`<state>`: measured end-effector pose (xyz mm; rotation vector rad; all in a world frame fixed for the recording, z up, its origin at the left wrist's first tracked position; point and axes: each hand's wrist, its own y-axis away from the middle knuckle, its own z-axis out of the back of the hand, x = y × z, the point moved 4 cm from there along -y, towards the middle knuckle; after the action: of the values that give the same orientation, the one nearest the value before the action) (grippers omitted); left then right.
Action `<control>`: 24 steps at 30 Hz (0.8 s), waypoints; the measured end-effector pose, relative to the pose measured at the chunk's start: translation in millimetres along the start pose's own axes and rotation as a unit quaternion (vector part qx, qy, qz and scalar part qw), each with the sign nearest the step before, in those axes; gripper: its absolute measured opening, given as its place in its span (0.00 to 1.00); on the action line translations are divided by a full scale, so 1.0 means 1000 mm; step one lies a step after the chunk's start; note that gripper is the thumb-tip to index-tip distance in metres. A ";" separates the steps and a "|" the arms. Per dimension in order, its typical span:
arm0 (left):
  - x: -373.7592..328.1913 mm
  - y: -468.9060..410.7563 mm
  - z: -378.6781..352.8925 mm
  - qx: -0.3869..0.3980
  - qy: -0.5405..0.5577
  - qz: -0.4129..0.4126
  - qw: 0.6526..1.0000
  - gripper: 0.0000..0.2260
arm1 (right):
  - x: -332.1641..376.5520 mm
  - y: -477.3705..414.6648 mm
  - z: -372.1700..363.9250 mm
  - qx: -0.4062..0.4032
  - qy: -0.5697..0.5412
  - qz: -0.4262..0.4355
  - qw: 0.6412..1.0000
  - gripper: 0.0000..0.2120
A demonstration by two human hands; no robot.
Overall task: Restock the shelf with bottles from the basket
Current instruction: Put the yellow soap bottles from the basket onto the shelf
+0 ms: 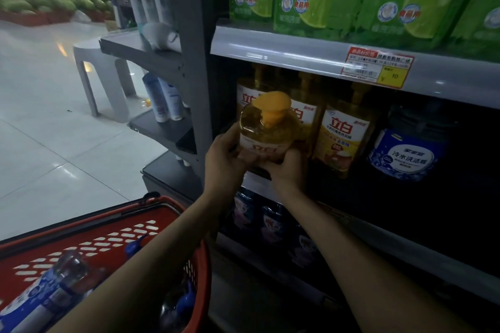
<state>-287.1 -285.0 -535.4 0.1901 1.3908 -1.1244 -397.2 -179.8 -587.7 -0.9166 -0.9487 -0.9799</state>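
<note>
Red basket point(113, 230) sits low at the left beneath the left forearm, with blue-labelled bottles point(54, 286) lying in it. At the left end of the shelf point(405, 249), over its front edge, a yellow bottle point(266, 130) stands upright before a row of matching ones. The left hand point(224, 159) and right hand point(288, 167) clasp its lower half, fingers curled round either side.
</note>
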 end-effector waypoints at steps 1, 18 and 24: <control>0.002 -0.001 0.000 -0.002 0.015 0.010 1.000 0.15 | 0.000 -0.001 -0.003 0.000 0.003 -0.007 1.000 0.22; 0.032 -0.022 0.004 -0.042 0.076 0.148 0.985 0.26 | 0.004 -0.008 -0.013 -0.028 -0.070 -0.029 0.997 0.26; 0.033 -0.019 0.003 -0.014 0.078 0.156 0.985 0.26 | 0.000 -0.008 -0.015 0.012 -0.070 -0.043 0.997 0.30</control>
<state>-305.1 -313.7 -553.3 0.4687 1.4551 -0.8429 -401.0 -195.5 -590.8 -0.9398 -1.1248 -0.9835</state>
